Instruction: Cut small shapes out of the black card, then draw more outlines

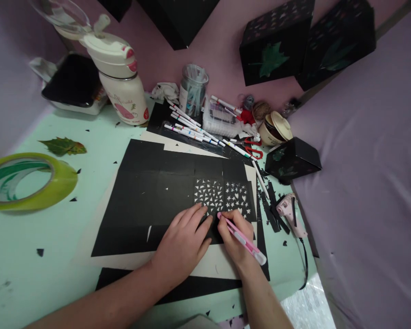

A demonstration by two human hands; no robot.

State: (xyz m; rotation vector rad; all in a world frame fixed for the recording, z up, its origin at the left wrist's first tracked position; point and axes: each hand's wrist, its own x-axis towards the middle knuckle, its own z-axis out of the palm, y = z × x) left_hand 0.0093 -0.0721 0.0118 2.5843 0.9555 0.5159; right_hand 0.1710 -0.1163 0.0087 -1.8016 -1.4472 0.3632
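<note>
Black card (pixel 140 192) with cut-out triangles, stars and hearts on its right part lies over white sheets. My left hand (pixel 185 242) rests on it palm down, fingers spread and holding nothing. Just right of those fingertips, my right hand (pixel 234 233) is closed round a pink pen-like craft knife (pixel 243 240). The knife's front end points down at the card beside the cut-outs; its tip is too small to make out. A white sliver-shaped mark (pixel 149 233) shows on the card left of my left hand.
Green tape roll (pixel 63 178) and a leaf (pixel 65 146) are at left. Behind the card stand a bottle (pixel 123 96), a jar (pixel 193 91), markers (pixel 192 130) and red-handled scissors (pixel 253 148). A pink glue gun (pixel 291 214), its cord and black scraps lie at right. Black boxes (pixel 277 45) hang above.
</note>
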